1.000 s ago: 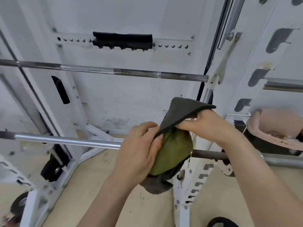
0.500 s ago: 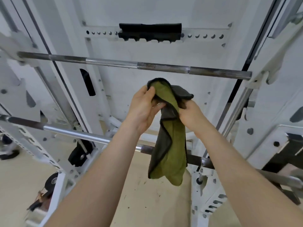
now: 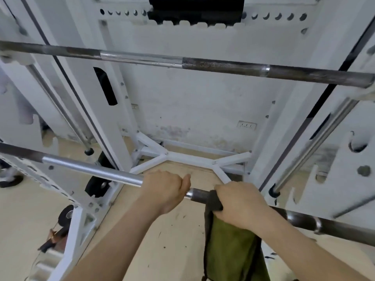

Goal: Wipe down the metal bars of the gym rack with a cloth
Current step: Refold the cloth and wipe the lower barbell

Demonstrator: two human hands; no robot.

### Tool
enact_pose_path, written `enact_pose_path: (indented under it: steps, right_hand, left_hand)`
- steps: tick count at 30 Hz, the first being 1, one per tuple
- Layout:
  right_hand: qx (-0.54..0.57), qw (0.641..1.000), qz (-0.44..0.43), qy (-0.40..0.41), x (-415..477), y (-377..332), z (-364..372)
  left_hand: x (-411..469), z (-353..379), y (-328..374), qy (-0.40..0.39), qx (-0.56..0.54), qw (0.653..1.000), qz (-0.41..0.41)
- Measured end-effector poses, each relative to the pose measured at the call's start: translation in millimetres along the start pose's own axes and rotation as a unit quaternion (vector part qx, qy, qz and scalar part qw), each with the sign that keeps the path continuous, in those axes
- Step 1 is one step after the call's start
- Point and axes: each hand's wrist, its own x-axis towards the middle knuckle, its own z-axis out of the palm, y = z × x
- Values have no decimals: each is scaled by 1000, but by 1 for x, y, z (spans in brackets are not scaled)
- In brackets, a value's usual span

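Note:
A near metal bar [image 3: 91, 171] runs across the lower half of the head view, shiny on the left and dark and rough on the right. My left hand [image 3: 165, 189] is wrapped bare around it near the middle. Just to the right, my right hand [image 3: 239, 205] presses a green and dark grey cloth [image 3: 231, 246] over the same bar; most of the cloth hangs down below the hand. A second, higher bar [image 3: 223, 64] crosses the view farther away, untouched.
White rack uprights [image 3: 105, 110] with holes stand left and right, with a white floor brace [image 3: 166, 157] between them. A black pad [image 3: 195, 9] sits on the top crossmember. Slanted chrome guide rods [image 3: 312, 147] flank the right upright. Black wheels [image 3: 95, 186] lie at lower left.
Both hands dropped from holding the cloth up in the air onto the near bar. The left hand let go of the cloth and took the bar; the right laid the cloth over it.

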Motion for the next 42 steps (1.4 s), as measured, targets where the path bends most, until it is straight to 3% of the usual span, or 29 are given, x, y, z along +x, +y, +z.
enact_pose_path:
  steps: [2,6,8,11,13,16,19,23,26,31,33,35,37,40,42]
  right_hand:
    - [-4,999,18,45,6,-23,0]
    - [31,986,116,115,38,-75,13]
    - [-24,981,137,137,40,-77,16]
    - [-72,970,193,131,12,-47,18]
    - [-70,956,267,99,-7,-28,20]
    - [-50,932,340,117,-16,-27,22]
    - [-37,930,337,138,9,-57,26]
    - [-26,951,249,181,44,-102,27]
    - [-40,962,238,128,10,-65,23]
    - [-80,901,408,121,-62,23,30]
    - [-55,902,413,113,-57,20,32]
    - [-38,913,388,120,-38,-8,29]
    - [-5,930,327,166,-15,-42,35]
    - [48,948,217,227,-3,-57,37]
    - [87,964,139,211,-23,-36,39]
  left_hand:
    - [3,3,-3,5,36,997,66]
    - [11,8,-11,15,17,996,82]
    - [17,13,-11,20,19,993,116]
    - [31,15,-15,-58,-25,990,127]
    - [38,12,-16,-139,-79,981,110]
    - [39,1,-17,-212,-163,960,80]
    - [40,-5,-20,-256,-235,937,28]
    - [39,-8,-18,-320,-302,897,35]
    - [35,-12,-18,-297,-294,908,22]
    - [38,-12,-16,-297,-299,907,-14]
    - [34,-12,-13,-244,-238,940,2]
    - [28,-12,0,-129,-169,977,9]
    - [26,-11,22,-48,-184,982,-12]
    - [35,-9,54,20,-296,955,-12]
    - [35,-15,64,88,-406,909,-17]
